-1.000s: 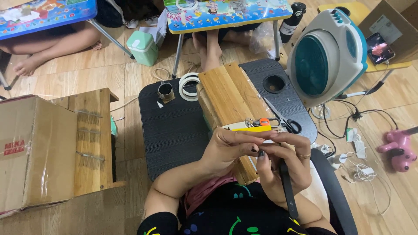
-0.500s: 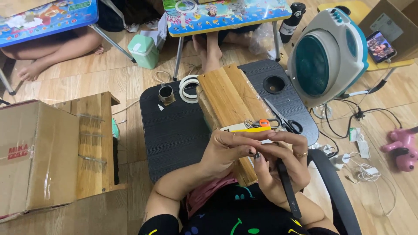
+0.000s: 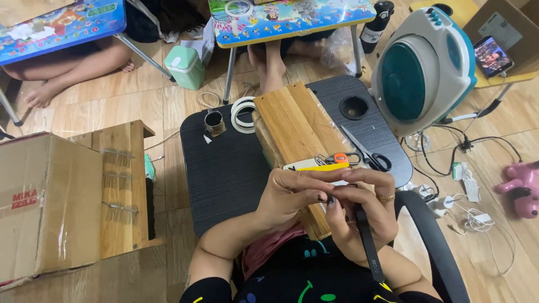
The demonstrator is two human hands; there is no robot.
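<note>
Head view: right hand [image 3: 365, 216] closed in a grip on a black tool [image 3: 368, 247], handle running down toward the body, tip up at the fingertips. Left hand [image 3: 292, 193] meets it at the tip, fingers pinched narrow on something too small to tell. Both hands touch each other, held above the near edge of the black worktop [image 3: 224, 168]. A gold ring [image 3: 386, 198] sits on a right finger.

Just beyond the grip: yellow strip [image 3: 323, 166] and a white piece, partly hidden by the fingers, lying on a wood block [image 3: 295, 123]. Keys with an orange tag [image 3: 337, 158] beside it, black-handled scissors [image 3: 365, 151] to the right of those. Farther out on the worktop: tape roll [image 3: 240, 115], small metal cup [image 3: 214, 122], round hole [image 3: 353, 108].

Right of the worktop: white and teal machine [image 3: 421, 67], cables [image 3: 471, 168] on the floor, pink toy [image 3: 522, 185], phone [image 3: 493, 56]. Left of the grip, well apart: cardboard box [image 3: 48, 207] against a wood rack [image 3: 120, 185]. Far side: two low printed tables [image 3: 292, 17], another person's bare feet [image 3: 269, 56] under one, green container [image 3: 185, 66].
</note>
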